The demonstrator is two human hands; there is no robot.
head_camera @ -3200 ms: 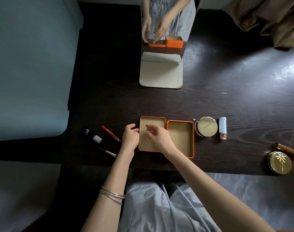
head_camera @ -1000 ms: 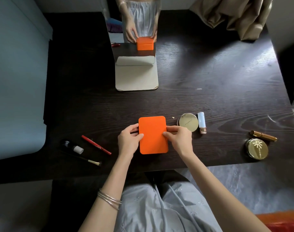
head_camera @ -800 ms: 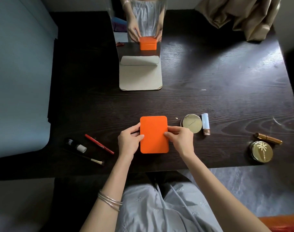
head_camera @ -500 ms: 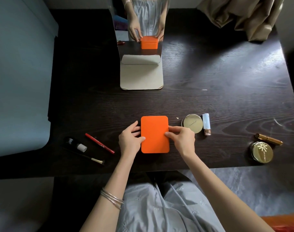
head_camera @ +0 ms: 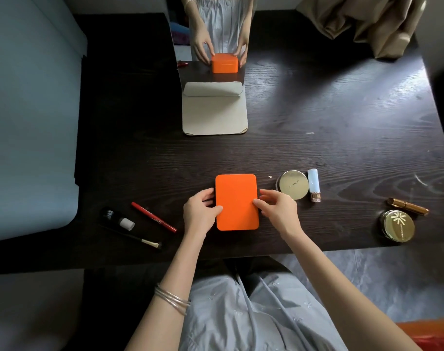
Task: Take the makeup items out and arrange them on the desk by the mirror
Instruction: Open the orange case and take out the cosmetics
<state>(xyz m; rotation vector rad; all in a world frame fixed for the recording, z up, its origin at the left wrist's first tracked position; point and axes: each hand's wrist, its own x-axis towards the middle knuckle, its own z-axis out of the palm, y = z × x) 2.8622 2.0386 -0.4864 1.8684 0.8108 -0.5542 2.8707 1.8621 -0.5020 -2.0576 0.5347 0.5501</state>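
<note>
Orange box (head_camera: 236, 201) closed on desk (head_camera: 317, 117), gripped between both hands' fingers (head_camera: 207, 198).

Silver bangles (head_camera: 172, 299), pale blue embroidered garment (head_camera: 254, 315)

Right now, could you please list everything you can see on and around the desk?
orange box: 1, orange, closed, near desk edge, centre
mirror: 1, beige stand, far centre
round compacts: 2, gold, one right of box, one far right
lipstick: 1, pale blue, beside nearer compact
gold tube: 1, far right
red pencil: 1, left
black tube: 1, white cap, left
brush: 1, dark handle, left
desk: 1, dark wood
hands: left, right, gripping box sides
</note>
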